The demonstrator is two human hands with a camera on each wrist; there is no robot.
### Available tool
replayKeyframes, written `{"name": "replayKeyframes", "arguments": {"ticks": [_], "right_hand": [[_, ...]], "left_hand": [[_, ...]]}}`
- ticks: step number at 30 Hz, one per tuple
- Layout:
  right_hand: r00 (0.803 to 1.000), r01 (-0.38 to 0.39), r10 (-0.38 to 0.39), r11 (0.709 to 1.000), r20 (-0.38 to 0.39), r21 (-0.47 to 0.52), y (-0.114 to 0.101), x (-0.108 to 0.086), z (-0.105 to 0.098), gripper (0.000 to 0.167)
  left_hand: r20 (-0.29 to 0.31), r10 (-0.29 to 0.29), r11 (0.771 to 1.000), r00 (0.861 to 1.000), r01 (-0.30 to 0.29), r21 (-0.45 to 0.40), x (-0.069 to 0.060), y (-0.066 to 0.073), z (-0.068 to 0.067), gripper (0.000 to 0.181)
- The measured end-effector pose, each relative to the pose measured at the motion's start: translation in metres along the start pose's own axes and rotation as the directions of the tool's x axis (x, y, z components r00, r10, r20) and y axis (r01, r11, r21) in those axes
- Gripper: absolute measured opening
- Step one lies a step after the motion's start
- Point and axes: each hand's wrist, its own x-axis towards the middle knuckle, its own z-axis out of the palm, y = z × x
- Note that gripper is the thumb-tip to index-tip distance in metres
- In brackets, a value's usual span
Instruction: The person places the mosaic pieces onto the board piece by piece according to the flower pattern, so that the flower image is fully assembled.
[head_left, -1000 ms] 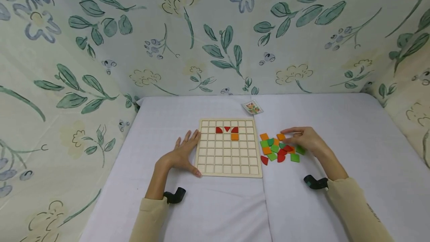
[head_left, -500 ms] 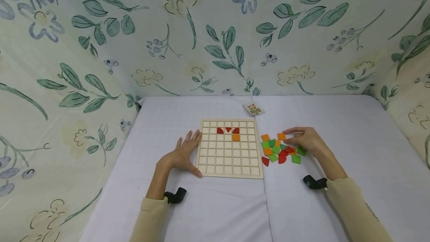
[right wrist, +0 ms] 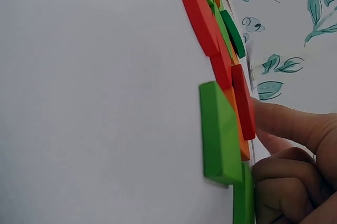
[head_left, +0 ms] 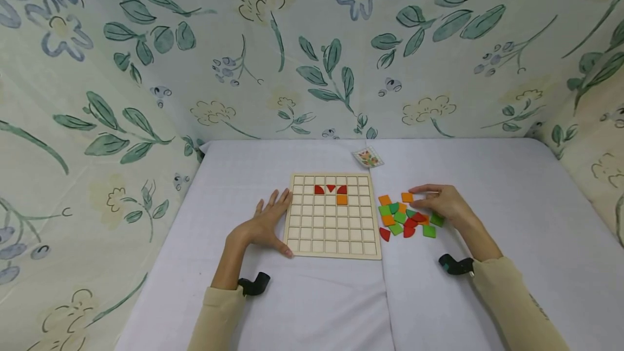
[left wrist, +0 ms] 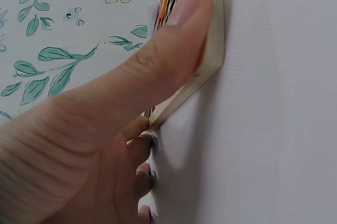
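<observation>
A wooden grid board (head_left: 331, 258) lies on the table, with three red pieces (head_left: 319, 190) and one orange square tile (head_left: 342, 199) in its cells. My left hand (head_left: 265, 225) rests at the board's left edge, fingers spread and fairly straight; its thumb (left wrist: 174, 50) lies on the near-left corner. To the right of the board, my right hand (head_left: 446, 202) pinches another orange square tile (head_left: 407, 197) between thumb and index finger, at the pile's far side. In the right wrist view, green tiles (right wrist: 218, 134) and red pieces (right wrist: 197, 13) hide that tile.
Loose green, orange and red pieces (head_left: 409, 231) lie in a pile between the board and my right hand, some overlapping. A small picture card (head_left: 368, 157) lies behind the board. Floral cloth (head_left: 322, 64) rises beyond the white table's (head_left: 317, 307) far edge.
Both hands keep nearly the same place, and the board pieces stay put. The whole view has shifted slightly since the earliest frame.
</observation>
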Motion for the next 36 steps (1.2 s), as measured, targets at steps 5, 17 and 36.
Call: {"name": "replayKeyframes", "arguments": {"ticks": [5,17,36], "right_hand": [[1.000,0.002,-0.002,1.000,-0.006,-0.015,-0.002,0.002,0.002,0.054],[0.997,0.057,-0.060,0.995,-0.041,-0.088,-0.012,0.003,0.007,0.039],[0.965,0.205,-0.211,0.977,0.155,0.054,-0.099,-0.004,0.084,0.033]], "left_hand": [[0.005,0.006,1.000,1.000,-0.006,-0.003,-0.001,-0.001,0.000,0.150],[0.009,0.004,1.000,1.000,-0.004,0.011,0.001,-0.001,-0.001,0.150],[0.002,0.008,1.000,1.000,-0.008,0.000,0.000,-0.002,0.000,0.151]]}}
